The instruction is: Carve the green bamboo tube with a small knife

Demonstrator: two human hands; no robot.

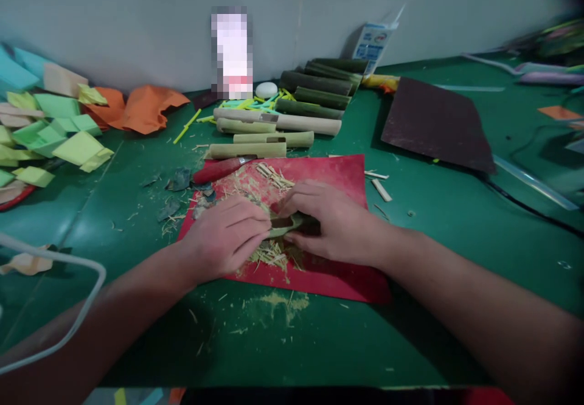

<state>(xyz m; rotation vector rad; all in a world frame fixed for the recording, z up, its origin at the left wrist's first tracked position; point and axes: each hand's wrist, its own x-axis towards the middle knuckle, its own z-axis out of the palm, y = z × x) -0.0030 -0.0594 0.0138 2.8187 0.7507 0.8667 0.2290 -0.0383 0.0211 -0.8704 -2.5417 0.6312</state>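
Note:
Both hands grip a short green bamboo tube (pixel 279 232) with an opening cut into its side, held over a red sheet (pixel 340 177). My left hand (pixel 228 235) is closed around its left end. Around the right end, the fingers and thumb of my right hand (pixel 326 219) are wrapped and hide part of it. Thin bamboo shavings (pixel 270 254) and pale dust lie beneath and around the tube. Just beyond my left hand rests a tool with a red handle (pixel 219 171), its far end partly covered by the tubes.
Behind the sheet lie several cut bamboo tubes (pixel 260 149), pale ones nearer and dark green ones (pixel 314 83) farther back. Folded coloured papers (pixel 45 125) and orange paper (pixel 148 107) fill the left. A dark sheet (pixel 435 125) and a drink carton (pixel 371 43) stand right. A white cable (pixel 91 265) crosses the left foreground.

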